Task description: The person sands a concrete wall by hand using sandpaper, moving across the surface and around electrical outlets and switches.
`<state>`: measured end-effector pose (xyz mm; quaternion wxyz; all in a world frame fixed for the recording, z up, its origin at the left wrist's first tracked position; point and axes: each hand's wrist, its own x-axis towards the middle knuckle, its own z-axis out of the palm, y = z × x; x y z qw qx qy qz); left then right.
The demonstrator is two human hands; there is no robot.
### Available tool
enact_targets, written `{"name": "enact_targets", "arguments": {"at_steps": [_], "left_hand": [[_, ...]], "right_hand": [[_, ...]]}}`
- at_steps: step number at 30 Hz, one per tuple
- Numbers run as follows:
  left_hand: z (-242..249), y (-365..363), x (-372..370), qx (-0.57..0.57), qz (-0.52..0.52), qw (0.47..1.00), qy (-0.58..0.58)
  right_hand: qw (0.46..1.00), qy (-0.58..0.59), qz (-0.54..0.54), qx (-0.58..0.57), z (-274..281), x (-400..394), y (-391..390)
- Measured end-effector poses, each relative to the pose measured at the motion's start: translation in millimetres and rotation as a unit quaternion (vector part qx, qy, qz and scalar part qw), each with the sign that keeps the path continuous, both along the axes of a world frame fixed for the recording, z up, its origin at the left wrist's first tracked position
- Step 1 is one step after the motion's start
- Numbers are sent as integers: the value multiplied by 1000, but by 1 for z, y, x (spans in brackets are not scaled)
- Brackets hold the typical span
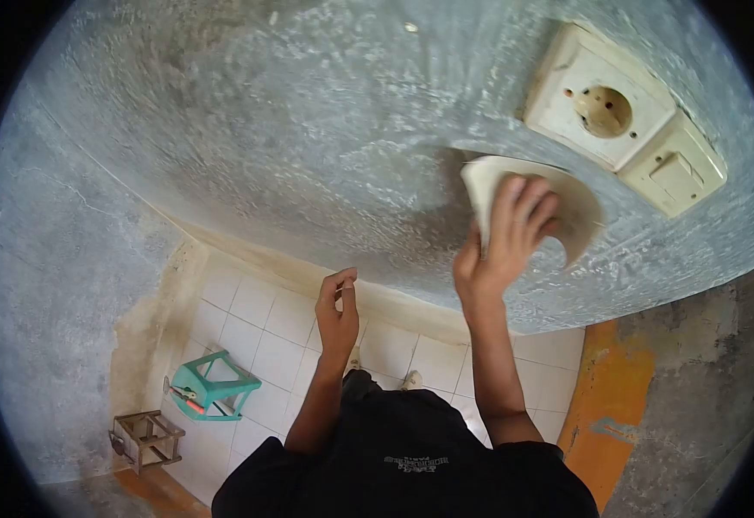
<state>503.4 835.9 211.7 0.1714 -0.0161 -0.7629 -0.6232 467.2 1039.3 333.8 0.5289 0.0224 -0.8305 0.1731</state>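
Observation:
My right hand (515,229) holds a curved, pale sheet (580,203) that looks like sandpaper against the rough grey wall (308,129). The fingers press on the sheet, and its edges curl away from the wall. Just to the upper right of the sheet is a white wall socket (597,104), with a light switch (675,177) beside it. My left hand (338,302) hangs in front of the lower wall, with its fingers curled and thumb near the fingertips. Whether anything small is between them cannot be made out.
A green stool (213,388) with a tool with an orange handle (189,401) stands on the white tiled floor (265,354) at the lower left. Beside it is a small brown wooden stool (148,439). An orange strip (605,406) borders the floor at the right.

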Motion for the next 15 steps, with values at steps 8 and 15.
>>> {"name": "enact_targets", "arguments": {"at_steps": [8, 15], "left_hand": [[9, -23, -12, 23, -62, 998, 13], [0, -53, -17, 124, 10, 991, 42]], "right_hand": [[990, 23, 41, 134, 55, -37, -59], [948, -141, 172, 226, 27, -62, -107]]}}
